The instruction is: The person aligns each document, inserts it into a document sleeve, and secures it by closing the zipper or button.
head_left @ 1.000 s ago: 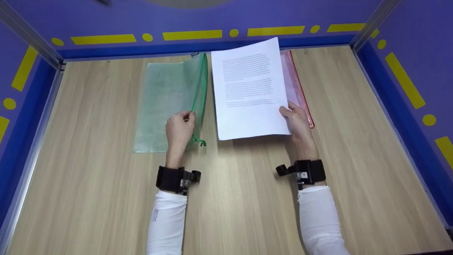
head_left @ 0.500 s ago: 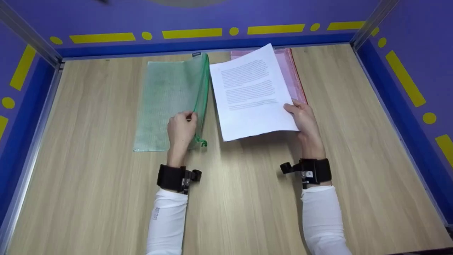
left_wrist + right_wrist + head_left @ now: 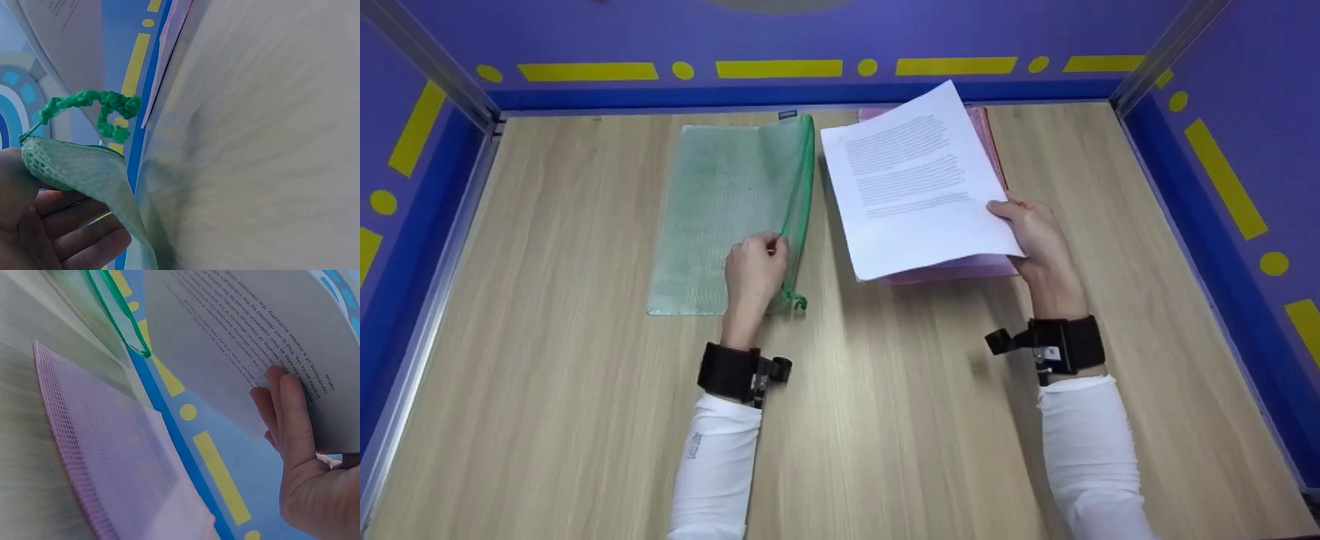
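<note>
My left hand (image 3: 754,270) pinches the right-hand, zippered edge of a green mesh zipper pouch (image 3: 705,195) and keeps that side raised. In the left wrist view, the pouch's knotted green pull cord (image 3: 90,100) dangles by its corner. Printed paper (image 3: 919,187) is in my right hand (image 3: 1041,232), gripped at its lower right edge with the thumb on top and fingers beneath. The right wrist view shows printed text on the paper's underside (image 3: 225,332) as well. Held tilted, the paper covers most of a pink mesh zipper pouch (image 3: 129,455) lying on the table.
The wood-grain table (image 3: 885,420) is bounded by a blue back wall (image 3: 780,37) with yellow marks and by side walls. The pink pouch lies at the back, right of the green one. A black strap with a small camera (image 3: 735,375) circles each wrist.
My right hand has moved right with the paper, which now tilts more. The pink pouch's front edge has come into view below it. My left hand keeps its pinch on the green pouch.
</note>
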Available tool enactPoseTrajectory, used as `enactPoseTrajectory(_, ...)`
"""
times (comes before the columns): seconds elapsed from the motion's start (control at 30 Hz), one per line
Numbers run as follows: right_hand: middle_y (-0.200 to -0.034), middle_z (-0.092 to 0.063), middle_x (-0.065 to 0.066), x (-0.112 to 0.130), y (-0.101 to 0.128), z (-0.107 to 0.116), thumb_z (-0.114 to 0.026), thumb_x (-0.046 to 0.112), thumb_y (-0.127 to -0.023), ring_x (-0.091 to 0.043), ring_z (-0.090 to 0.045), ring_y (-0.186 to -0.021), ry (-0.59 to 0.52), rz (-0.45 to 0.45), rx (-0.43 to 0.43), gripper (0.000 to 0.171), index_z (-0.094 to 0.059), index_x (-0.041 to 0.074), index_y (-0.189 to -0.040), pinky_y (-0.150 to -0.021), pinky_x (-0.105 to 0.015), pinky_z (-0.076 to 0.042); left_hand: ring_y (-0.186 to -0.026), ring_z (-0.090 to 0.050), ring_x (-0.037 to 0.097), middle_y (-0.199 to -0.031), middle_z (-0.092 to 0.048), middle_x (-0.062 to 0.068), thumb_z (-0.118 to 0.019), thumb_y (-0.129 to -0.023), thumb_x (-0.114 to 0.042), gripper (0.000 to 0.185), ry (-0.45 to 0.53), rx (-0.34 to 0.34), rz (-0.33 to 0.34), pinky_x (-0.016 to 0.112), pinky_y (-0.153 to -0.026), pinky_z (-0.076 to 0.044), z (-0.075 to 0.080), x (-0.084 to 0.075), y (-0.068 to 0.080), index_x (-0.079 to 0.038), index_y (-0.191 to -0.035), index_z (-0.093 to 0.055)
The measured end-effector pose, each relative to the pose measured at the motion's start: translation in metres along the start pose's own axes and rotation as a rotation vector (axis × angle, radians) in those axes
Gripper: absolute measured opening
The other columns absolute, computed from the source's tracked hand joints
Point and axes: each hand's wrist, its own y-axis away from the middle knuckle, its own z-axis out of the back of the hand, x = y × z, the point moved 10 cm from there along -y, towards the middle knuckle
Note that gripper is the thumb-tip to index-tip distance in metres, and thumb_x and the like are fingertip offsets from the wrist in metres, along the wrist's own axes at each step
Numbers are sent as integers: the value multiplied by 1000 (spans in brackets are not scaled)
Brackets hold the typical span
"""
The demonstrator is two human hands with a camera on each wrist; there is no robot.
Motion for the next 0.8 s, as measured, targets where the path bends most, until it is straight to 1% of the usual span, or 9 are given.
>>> enactPoseTrajectory(0.13,-87,-75,-2,5,1,-3,-58,12,-98,-10,-73,-73,-6,-38,20,53,-41,-10,-143,-62,-20,-57,-85,-73,27,-93,-77,13,-55,-99,-19,26,33,3,2,43,-80,-58,-2,1,0,-3,-97,-76)
enactPoseTrajectory(0.2,-86,-74,-2,7,3,-4,-59,12,-97,-10,-72,-71,2,-51,12,50,-43,-10,-140,-61,-20,-57,-85,-73,26,-94,-77,13,-55,-99,-19,26,55,7,5,42,-80,-58,-3,2,0,-3,-96,-75)
enactPoseTrajectory(0.27,-86,-74,-2,8,4,-4,-60,12,-96,-10,-72,-71,3,-54,9,45,-48,-8,-135,-60,-20,-57,-80,-71,25,-91,-76,12,-54,-99,-19,26,74,15,6,39,-75,-57,-5,2,0,-3,-94,-74)
enactPoseTrajectory(0.37,-86,-74,-3,11,5,-6,-61,11,-96,-11,-72,-71,8,-42,28,32,-56,-4,-124,-60,-21,-58,-68,-61,20,-81,-71,8,-54,-100,-19,26,88,22,14,32,-64,-50,-6,3,0,-4,-90,-73)
enactPoseTrajectory(0.47,-85,-74,-4,13,6,-7,-62,9,-95,-12,-73,-70,-3,-34,38,23,-60,-2,-115,-60,-22,-58,-61,-50,16,-72,-62,3,-53,-100,-19,26,90,26,18,27,-57,-40,-7,4,0,-5,-86,-70)
enactPoseTrajectory(0.57,-86,-73,-4,14,6,-4,-61,10,-95,-12,-73,-71,14,-36,15,22,-60,-1,-115,-60,-21,-58,-60,-47,16,-70,-57,1,-53,-100,-19,25,85,22,17,26,-55,-36,-7,5,-1,-5,-85,-68)
enactPoseTrajectory(0.63,-87,-73,-4,14,6,-2,-60,10,-96,-12,-73,-71,26,-39,-2,24,-59,-3,-116,-61,-21,-58,-60,-47,16,-71,-58,2,-53,-100,-19,25,80,19,18,26,-55,-36,-8,5,-2,-4,-88,-70)
enactPoseTrajectory(0.73,-88,-73,-5,13,6,-2,-60,10,-96,-13,-73,-73,23,-48,7,25,-58,-3,-117,-62,-22,-58,-62,-49,16,-75,-62,4,-52,-100,-18,26,77,18,26,26,-56,-37,-7,6,-2,-2,-95,-72)
enactPoseTrajectory(0.8,-88,-74,-5,11,6,-3,-60,9,-95,-13,-74,-74,2,-55,25,24,-59,-3,-116,-62,-22,-59,-62,-50,17,-77,-65,6,-52,-100,-18,26,75,18,30,26,-56,-38,-7,6,-2,-2,-99,-72)
